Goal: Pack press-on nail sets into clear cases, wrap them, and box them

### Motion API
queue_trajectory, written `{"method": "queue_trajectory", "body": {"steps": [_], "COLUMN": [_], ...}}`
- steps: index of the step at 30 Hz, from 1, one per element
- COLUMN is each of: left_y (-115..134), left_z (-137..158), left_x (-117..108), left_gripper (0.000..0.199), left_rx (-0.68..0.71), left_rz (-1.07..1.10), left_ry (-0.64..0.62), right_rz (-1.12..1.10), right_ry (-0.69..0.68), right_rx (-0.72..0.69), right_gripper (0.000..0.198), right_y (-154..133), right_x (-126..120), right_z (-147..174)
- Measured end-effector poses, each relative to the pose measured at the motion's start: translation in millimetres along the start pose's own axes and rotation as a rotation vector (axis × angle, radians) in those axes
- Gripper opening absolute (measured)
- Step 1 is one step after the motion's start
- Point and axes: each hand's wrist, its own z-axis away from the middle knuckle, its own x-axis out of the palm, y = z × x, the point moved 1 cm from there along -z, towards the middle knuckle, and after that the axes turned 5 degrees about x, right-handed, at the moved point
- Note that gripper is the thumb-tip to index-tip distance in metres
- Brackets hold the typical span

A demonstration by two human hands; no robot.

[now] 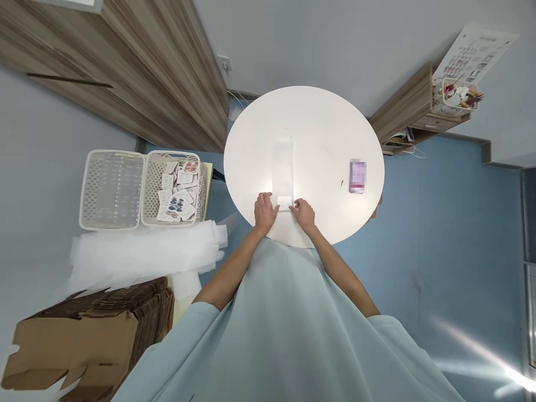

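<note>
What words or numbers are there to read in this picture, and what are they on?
No words or numbers are readable.
Cards in the basket: any print is too small.
Picture sheet at upper right: too small.
Purple item on the table: blurred into squares.
Translucent sheet: no lettering shows.

Left hand (265, 213): I see it at the left edge of the translucent wrap (283, 167).
Right hand (304, 214): it is at the wrap's near right corner.
White piece (284, 202): 1 small rectangle, between my 2 hands.
White table (322, 134): it bears also a purple pack (357, 176), on the right.
White baskets (83, 190): 2, side by side, at left; 1 contains printed cards (178, 205).
</note>
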Motion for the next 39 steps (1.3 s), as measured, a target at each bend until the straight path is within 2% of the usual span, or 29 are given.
{"method": "queue_trajectory", "body": {"steps": [4, 6, 8, 13, 21, 27, 32, 39], "left_y": [3.9, 3.5, 1.5, -7.4, -21.3, -24.0, -25.7, -23.8], "left_z": [-5.0, -7.7, -9.6, -8.0, 7.7, -0.1, -4.2, 9.6], "left_x": [-1.2, -0.5, 0.9, 2.4, 2.2, 2.7, 1.9, -1.1], "left_gripper": [0.044, 0.046, 0.047, 0.056, 0.075, 0.075, 0.078, 0.072], "left_rx": [0.283, 0.347, 0.374, 0.389, 0.384, 0.391, 0.400, 0.279], "left_rz": [-0.063, -0.035, 0.007, 0.067, 0.099, 0.075, 0.057, 0.153], "left_ry": [-0.088, -0.141, -0.191, -0.261, -0.338, -0.352, -0.353, -0.286], "right_rz": [0.086, 0.123, 0.166, 0.204, 0.237, 0.262, 0.262, 0.195], "right_ry": [0.064, 0.036, -0.015, -0.039, 0.007, -0.027, -0.051, -0.079], "right_rx": [-0.318, -0.475, -0.543, -0.521, -0.528, -0.605, -0.600, -0.601], "right_gripper": [0.039, 0.051, 0.060, 0.057, 0.054, 0.062, 0.064, 0.061], "right_y": [-5.3, -5.4, -2.6, 11.3, 31.9, 22.5, 11.7, 18.6], "right_x": [-3.7, -4.7, -4.9, -3.3, 1.0, 4.3, 6.1, 11.0], "right_z": [1.9, 0.1, -3.2, -7.6, 12.2, 7.0, -7.2, 3.9]}}
